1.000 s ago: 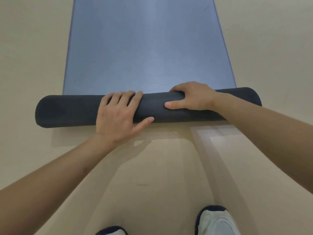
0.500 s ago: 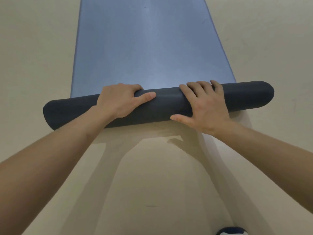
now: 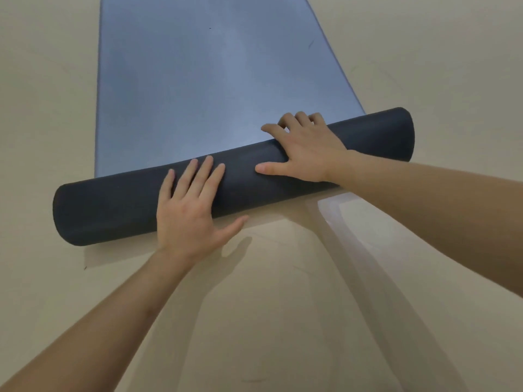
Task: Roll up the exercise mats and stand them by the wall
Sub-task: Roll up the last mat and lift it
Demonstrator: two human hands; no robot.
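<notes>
The long blue foam exercise mat lay flat on the pale tan floor, going away from the person; its near end was wound into a dark grey roll that lay across it. The left hand rested flat on top of the roll, its fingers straight and a little spread, the thumb sticking out to the side. The right hand sat further along the roll; its fingers were bent over the far side and touched the flat part, and the thumb lay on the near side.

The roll did not look square to the mat; its right end was further away than its left end. If the next push went the same way, the roll would likely wind up crooked, with one end poking out like a cone; then it would not stand well on its end. Both hands were near the middle, so the two ends had nothing pressing on them and could go loose. A soft push might leave the roll fat and slack, and it could spring open when let go. Most of the mat was not yet rolled, and no wall showed.
</notes>
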